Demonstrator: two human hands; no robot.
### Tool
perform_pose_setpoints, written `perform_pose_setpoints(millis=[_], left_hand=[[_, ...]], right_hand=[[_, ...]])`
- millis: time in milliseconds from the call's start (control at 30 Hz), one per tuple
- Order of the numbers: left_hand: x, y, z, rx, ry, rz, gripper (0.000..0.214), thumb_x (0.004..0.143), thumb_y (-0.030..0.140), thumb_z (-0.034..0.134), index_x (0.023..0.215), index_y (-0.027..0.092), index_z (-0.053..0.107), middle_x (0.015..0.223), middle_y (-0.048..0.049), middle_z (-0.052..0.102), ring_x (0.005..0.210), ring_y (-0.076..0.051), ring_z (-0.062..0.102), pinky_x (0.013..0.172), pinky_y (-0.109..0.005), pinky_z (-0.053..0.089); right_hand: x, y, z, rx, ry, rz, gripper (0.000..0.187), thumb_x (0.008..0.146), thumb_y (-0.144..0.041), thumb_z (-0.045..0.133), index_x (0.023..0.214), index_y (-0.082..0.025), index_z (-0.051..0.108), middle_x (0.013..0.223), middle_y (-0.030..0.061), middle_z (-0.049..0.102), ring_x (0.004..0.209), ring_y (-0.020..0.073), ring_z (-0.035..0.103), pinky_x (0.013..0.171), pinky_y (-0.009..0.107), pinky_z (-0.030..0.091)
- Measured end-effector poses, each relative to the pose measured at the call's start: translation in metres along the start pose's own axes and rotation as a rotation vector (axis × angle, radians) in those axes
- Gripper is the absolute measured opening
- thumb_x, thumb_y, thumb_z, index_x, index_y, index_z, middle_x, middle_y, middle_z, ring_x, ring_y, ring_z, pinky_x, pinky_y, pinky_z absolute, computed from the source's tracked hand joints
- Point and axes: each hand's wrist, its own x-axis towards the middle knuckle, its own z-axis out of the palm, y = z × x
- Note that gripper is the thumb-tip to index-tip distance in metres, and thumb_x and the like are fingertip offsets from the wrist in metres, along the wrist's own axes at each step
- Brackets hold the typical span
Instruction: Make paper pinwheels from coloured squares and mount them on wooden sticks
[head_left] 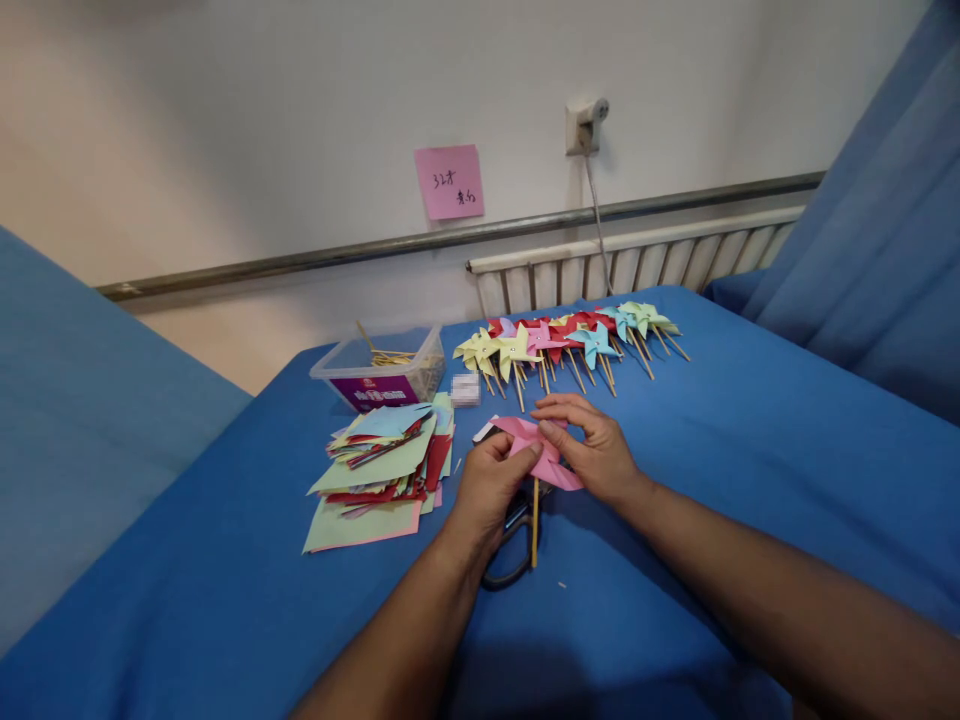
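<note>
A pink paper pinwheel (pixel 541 452) lies between my two hands over the blue table (pixel 712 480). My left hand (pixel 489 485) pinches its left flap with thumb and fingers closed. From the right, my right hand (pixel 592 445) presses its fingers onto the folded pink paper. A thin wooden stick (pixel 535 525) points toward me from under the paper. Beneath my left hand lie dark scissors (pixel 510 560), partly hidden.
A messy stack of coloured paper squares (pixel 382 465) sits left of my hands. Behind it stands a clear plastic box (pixel 379 370) with sticks. A row of several finished pinwheels (pixel 570 345) lines the far edge. A small white packet (pixel 465 389) lies near the box.
</note>
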Motion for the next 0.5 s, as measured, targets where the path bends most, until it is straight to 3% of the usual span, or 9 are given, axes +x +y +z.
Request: perform_pose_setpoints(millis=[200,500], left_hand=[[0.0002,0.0000,-0.0002,0.010,0.022,0.000,0.024,0.059,0.027,0.082,0.068,0.014,0.064,0.058,0.0029,0.058,0.048,-0.007,0.044,0.052,-0.020,0.035],[-0.0005,0.0029,0.0014,-0.006,0.020,0.043,0.025,0.059,0.029,0.082,0.075,0.013,0.069,0.064,-0.0003,0.064,0.055,-0.010,0.052,0.057,-0.022,0.040]], right_hand=[[0.0009,0.0004,-0.0015,-0.049,0.100,-0.051,0.014,0.083,-0.021,0.064,0.093,-0.027,0.072,0.107,0.0057,0.064,0.105,0.0200,0.060,0.097,0.039,0.045],[-0.0024,-0.0067,-0.0019,-0.100,-0.002,-0.144,0.020,0.084,-0.017,0.061,0.096,-0.028,0.071,0.113,0.0066,0.061,0.106,0.0204,0.060,0.093,0.039,0.048]])
